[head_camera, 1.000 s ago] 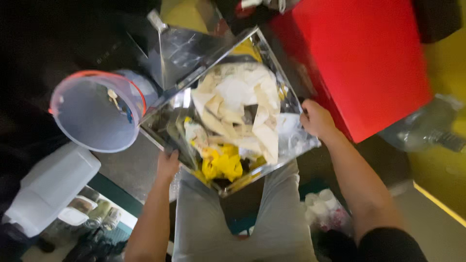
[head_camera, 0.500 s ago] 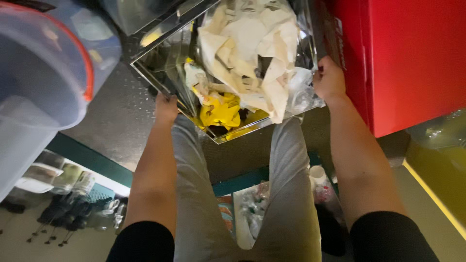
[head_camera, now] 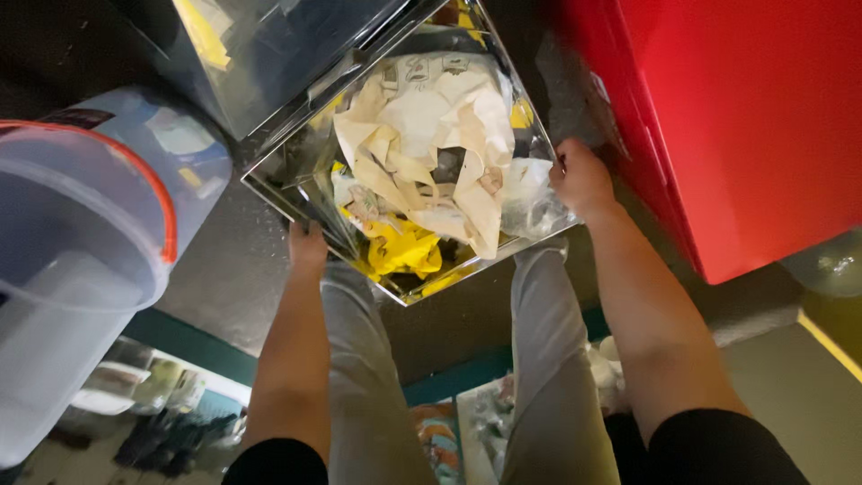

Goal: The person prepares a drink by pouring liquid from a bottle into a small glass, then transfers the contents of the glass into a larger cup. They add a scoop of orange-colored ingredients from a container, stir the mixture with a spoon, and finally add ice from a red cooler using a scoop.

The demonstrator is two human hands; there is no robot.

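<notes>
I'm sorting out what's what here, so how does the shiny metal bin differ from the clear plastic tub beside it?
The shiny metal bin is square and mirror-like; the clear plastic tub is round, see-through, with a red-orange rim. The bin is stuffed with crumpled paper and yellow wrappers; the tub looks nearly empty. The left hand and right hand grip the bin; neither touches the tub.

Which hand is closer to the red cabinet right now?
Right. The right hand grips the bin's edge right beside the red cabinet; the left hand holds the bin's opposite side, well away.
</notes>
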